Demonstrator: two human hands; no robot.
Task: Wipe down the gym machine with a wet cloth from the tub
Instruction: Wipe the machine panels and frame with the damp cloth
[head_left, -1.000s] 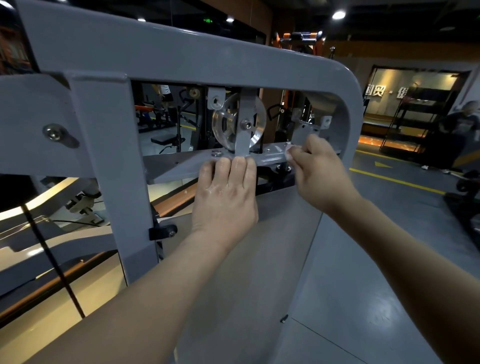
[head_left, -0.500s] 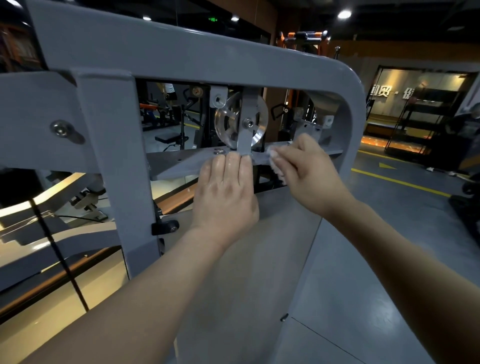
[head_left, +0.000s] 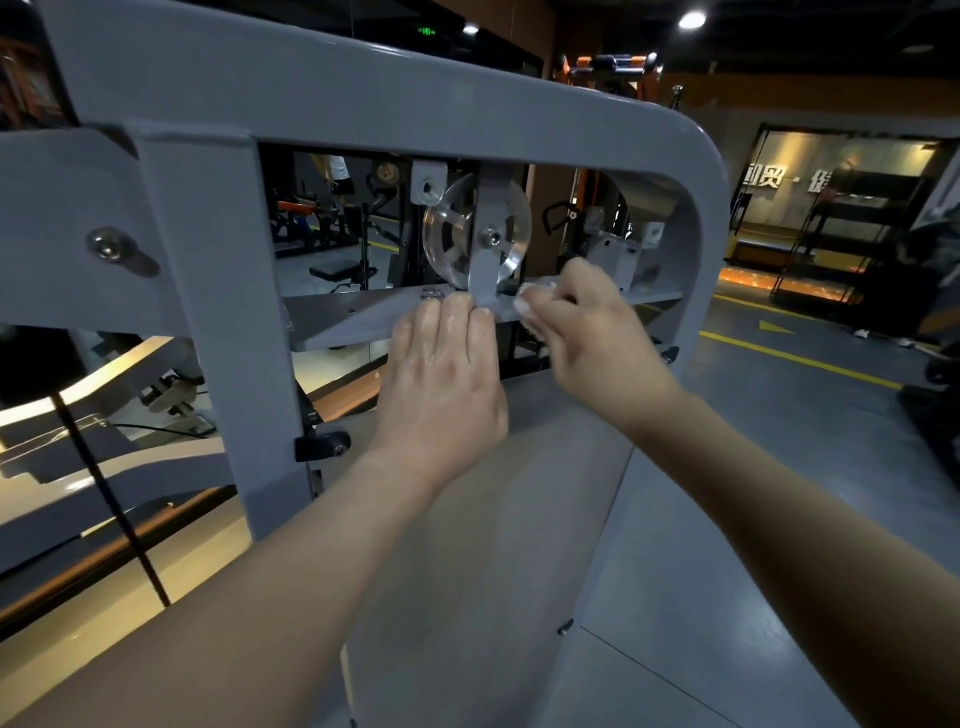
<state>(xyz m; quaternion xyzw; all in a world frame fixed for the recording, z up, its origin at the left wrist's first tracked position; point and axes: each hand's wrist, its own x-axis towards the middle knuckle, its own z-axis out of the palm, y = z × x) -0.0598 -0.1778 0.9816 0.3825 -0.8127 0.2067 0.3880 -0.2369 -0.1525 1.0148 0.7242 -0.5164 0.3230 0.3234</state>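
Note:
The grey gym machine frame (head_left: 363, 88) fills the view, with a horizontal plate (head_left: 353, 317) inside its opening and a clear pulley wheel (head_left: 452, 228) on a bracket above it. My left hand (head_left: 444, 379) rests on the plate's front edge, its wet fingers straight and side by side below the bracket. My right hand (head_left: 592, 332) grips a small white cloth (head_left: 532, 301) and presses it on the plate just right of the bracket. Most of the cloth is hidden under the fingers. No tub is in view.
A grey shroud panel (head_left: 493, 545) hangs below the plate. A black cable (head_left: 109, 499) runs down at the left. Grey floor with yellow lines (head_left: 800, 358) lies to the right, with dark shelving (head_left: 852, 239) beyond. Other machines show through the opening.
My right hand has slid the cloth leftward along the plate, from near the frame's right post to beside the pulley bracket. My left hand stays on the plate's edge.

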